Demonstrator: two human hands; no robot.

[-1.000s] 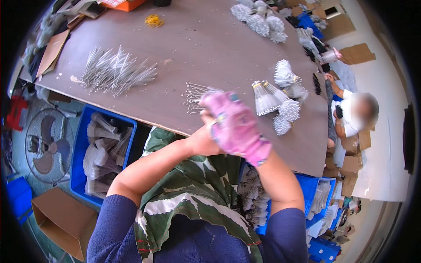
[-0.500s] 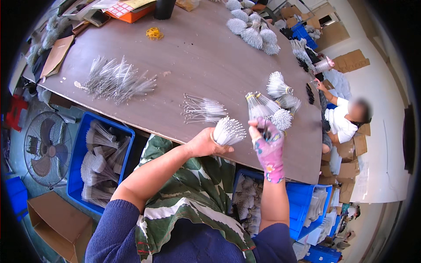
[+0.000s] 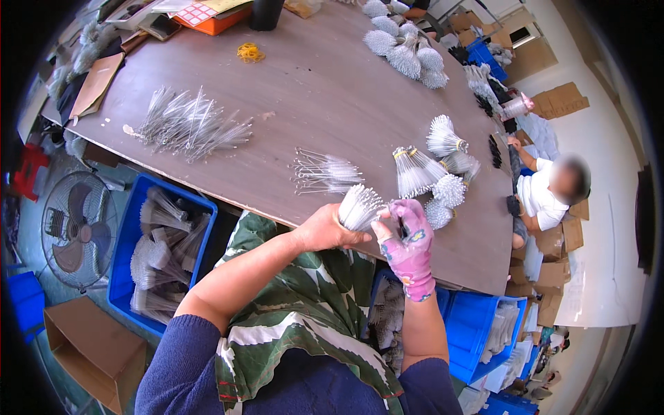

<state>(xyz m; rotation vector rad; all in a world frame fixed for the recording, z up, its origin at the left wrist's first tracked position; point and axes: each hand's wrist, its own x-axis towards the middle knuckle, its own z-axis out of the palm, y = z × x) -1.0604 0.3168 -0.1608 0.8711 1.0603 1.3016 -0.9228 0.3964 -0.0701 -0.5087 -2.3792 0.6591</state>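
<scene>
My bare left hand [image 3: 324, 228] is wrapped round a bundle of thin wire brushes [image 3: 360, 207] at the table's near edge, their looped wire ends fanned upward. My right hand [image 3: 409, 243], in a pink flowered glove with bare fingertips, is at the right side of this bundle. Its fingers are bent together around something small and dark that I cannot make out. Just beyond the left hand lies a small group of loose wire brushes [image 3: 325, 171]. Several bundles bound with yellow bands [image 3: 415, 173] lie beyond the right hand.
A larger pile of loose brushes [image 3: 190, 128] and yellow rubber bands [image 3: 250, 52] lie on the brown table [image 3: 304, 104]. More bundles [image 3: 408, 52] are at the far side. Blue bins [image 3: 124, 277] flank me below the table edge; a fan [image 3: 79, 232] stands left. A person [image 3: 546, 194] sits at right.
My right hand has moved left and slightly down, up to the bundle in my left hand. The left hand keeps its hold. The view has shifted slightly.
</scene>
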